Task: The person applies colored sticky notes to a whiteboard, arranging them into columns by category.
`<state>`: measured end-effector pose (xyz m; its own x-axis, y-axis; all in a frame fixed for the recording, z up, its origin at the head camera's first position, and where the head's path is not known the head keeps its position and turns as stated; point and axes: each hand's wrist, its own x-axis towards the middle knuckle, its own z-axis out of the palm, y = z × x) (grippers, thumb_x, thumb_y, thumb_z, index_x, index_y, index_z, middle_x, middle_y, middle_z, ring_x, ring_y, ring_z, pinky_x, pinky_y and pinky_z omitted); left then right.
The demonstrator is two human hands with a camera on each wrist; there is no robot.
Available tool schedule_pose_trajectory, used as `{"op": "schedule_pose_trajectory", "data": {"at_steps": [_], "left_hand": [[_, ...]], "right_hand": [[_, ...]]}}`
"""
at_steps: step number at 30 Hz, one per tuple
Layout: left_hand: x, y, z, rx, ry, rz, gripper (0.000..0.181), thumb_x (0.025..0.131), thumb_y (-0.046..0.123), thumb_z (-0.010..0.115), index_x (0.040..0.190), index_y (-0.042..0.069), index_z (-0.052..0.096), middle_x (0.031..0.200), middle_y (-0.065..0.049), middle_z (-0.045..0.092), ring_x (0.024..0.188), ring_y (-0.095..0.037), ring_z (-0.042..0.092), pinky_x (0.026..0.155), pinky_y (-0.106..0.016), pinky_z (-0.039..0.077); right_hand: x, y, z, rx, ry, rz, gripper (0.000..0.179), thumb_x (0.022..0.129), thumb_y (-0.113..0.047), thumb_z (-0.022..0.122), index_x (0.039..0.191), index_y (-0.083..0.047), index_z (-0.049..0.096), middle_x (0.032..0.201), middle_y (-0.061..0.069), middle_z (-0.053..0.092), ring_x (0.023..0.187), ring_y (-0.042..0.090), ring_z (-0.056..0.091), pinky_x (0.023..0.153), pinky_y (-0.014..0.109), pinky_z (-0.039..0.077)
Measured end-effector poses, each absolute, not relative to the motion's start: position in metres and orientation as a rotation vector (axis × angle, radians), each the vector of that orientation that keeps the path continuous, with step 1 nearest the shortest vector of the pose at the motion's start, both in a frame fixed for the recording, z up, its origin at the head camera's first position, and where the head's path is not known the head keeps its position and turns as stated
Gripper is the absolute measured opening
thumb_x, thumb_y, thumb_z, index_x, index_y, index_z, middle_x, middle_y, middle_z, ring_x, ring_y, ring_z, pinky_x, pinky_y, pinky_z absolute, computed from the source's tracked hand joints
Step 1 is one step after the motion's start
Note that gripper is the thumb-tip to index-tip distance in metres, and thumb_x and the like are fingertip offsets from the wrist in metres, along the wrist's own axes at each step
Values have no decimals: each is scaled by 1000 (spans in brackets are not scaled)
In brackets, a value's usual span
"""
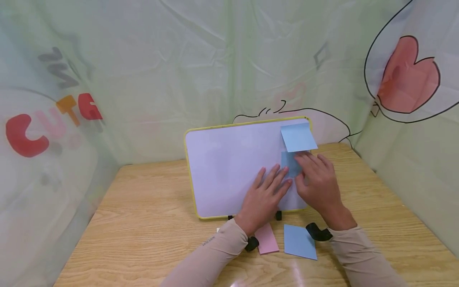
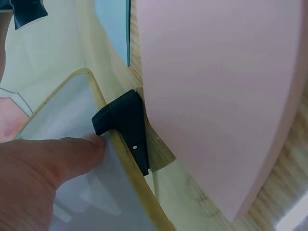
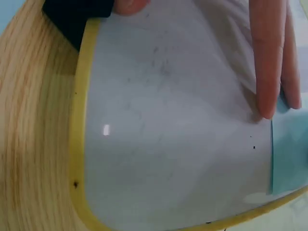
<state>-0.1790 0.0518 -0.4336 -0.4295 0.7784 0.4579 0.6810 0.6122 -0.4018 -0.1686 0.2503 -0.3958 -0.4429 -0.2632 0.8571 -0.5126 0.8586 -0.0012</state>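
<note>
A yellow-rimmed whiteboard (image 1: 229, 171) leans on black feet. Against its lower right part lies my left hand (image 1: 261, 199), fingers spread, fingertips by the left edge of a blue sticky note (image 1: 289, 161). My right hand (image 1: 320, 183) covers the right side of that note, pressing with its fingertips; the thumb sits lower. Another blue sticky note (image 1: 299, 137) is above, its lower edge lifted off the board. In the left wrist view, my left thumb (image 2: 72, 161) touches the board beside a black foot (image 2: 127, 125). Left-hand fingers (image 3: 268, 62) reach the lower note in the right wrist view.
On the wooden table (image 1: 150, 239) in front of the board lie a pink sticky note pad (image 1: 268, 240) and a blue sticky note pad (image 1: 299, 242). A printed curtain (image 1: 161, 79) surrounds the table at the back and sides.
</note>
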Motion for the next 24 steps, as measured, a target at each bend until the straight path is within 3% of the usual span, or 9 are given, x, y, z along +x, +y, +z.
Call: {"op": "schedule_pose_trajectory", "data": {"at_steps": [7,12,18,24], "left_hand": [[-180,53,-436,-1123,-2179,193,79,84,38,79,152,19,45,164,-12,21,152,-33,12,119,-54,13],[-181,52,-436,-1125,-2195,188,83,81,42,81,153,19,45,165,-12,20,152,-33,11,120,-54,11],[-180,51,-436,-1121,-2205,215,85,81,45,81,153,20,44,165,-11,19,152,-32,11,120,-53,11],[-179,51,-435,-1125,-2192,205,83,81,42,80,152,20,45,165,-10,21,152,-32,12,120,-52,13]], "right_hand": [[-172,250,-398,623,-2048,268,45,82,-4,55,126,5,62,126,23,65,115,42,61,97,69,39],[-172,256,-399,575,-2054,217,43,83,-6,56,124,5,63,123,23,66,112,42,63,98,68,39],[-171,259,-400,479,-2047,215,40,87,-8,50,121,7,66,119,24,67,110,42,64,107,65,31],[-171,245,-401,505,-1952,287,41,84,-6,52,119,7,67,117,22,69,106,42,66,105,67,33]]}}
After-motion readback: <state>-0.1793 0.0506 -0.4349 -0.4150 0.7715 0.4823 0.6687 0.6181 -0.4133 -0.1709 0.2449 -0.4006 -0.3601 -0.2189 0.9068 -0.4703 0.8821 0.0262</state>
